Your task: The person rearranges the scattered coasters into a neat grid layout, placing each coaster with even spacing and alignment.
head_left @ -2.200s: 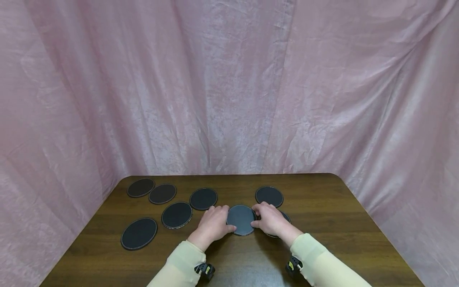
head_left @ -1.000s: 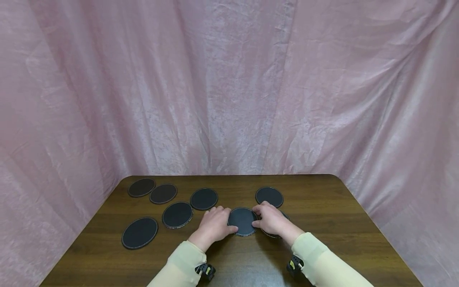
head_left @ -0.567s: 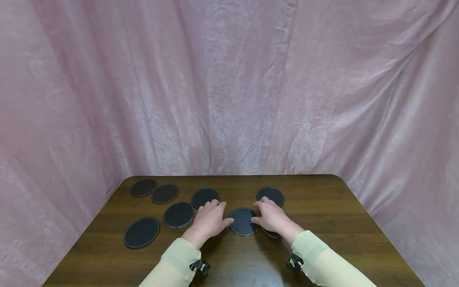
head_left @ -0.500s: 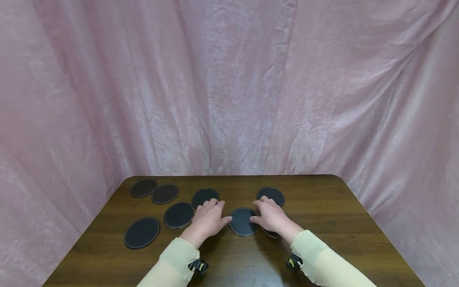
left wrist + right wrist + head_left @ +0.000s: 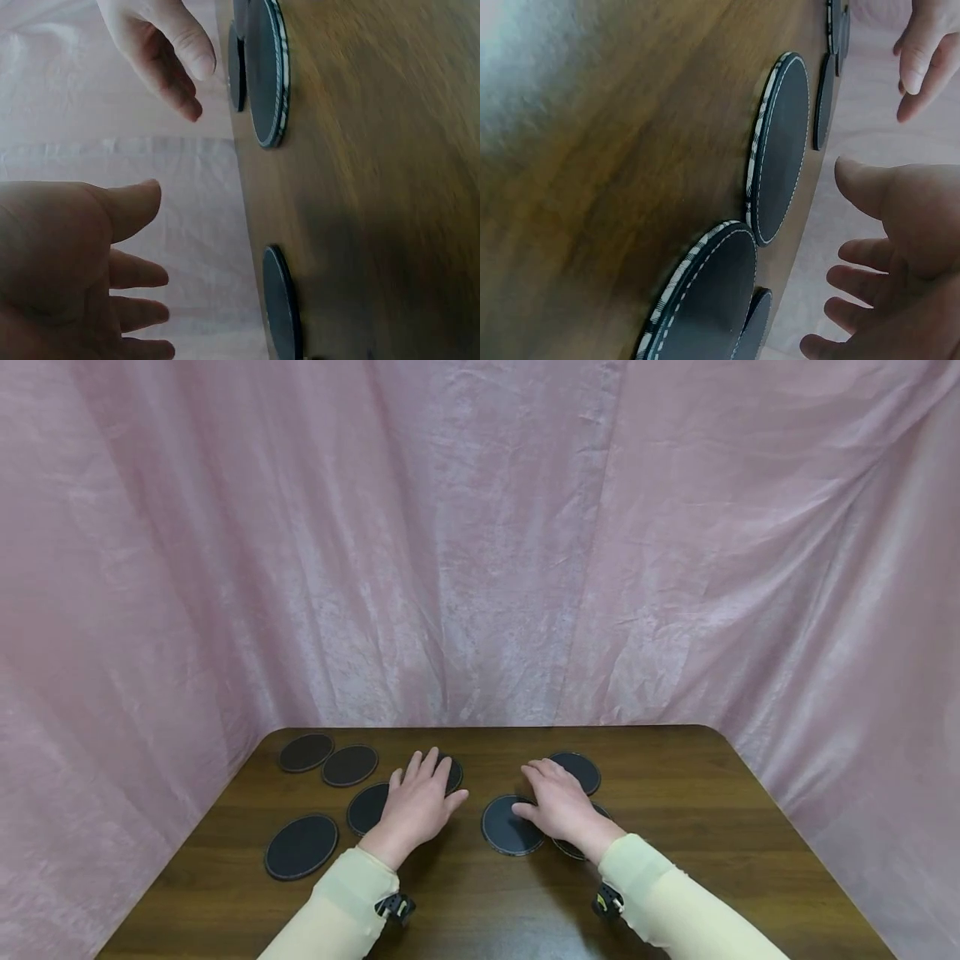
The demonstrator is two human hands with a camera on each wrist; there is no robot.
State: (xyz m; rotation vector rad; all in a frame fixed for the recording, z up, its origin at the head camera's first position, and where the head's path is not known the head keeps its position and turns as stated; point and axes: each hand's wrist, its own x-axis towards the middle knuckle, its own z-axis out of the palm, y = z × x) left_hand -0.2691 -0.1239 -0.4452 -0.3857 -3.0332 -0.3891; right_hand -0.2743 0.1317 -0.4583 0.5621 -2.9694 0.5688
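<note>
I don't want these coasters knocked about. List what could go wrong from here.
1. The right hand hovers open over the centre stack of coasters; the wrist view shows it stacked unevenly, so a brush might shift it.
2. The left hand hangs open above two flat coasters; thin discs on the smooth table may be hard to lift and could slide toward neighbours.

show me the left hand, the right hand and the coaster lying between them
left hand [image 5: 415,804], head view, on the back of the hand
right hand [image 5: 558,806], head view, on the back of the hand
coaster [image 5: 502,831], head view, on its bare dark top face
</note>
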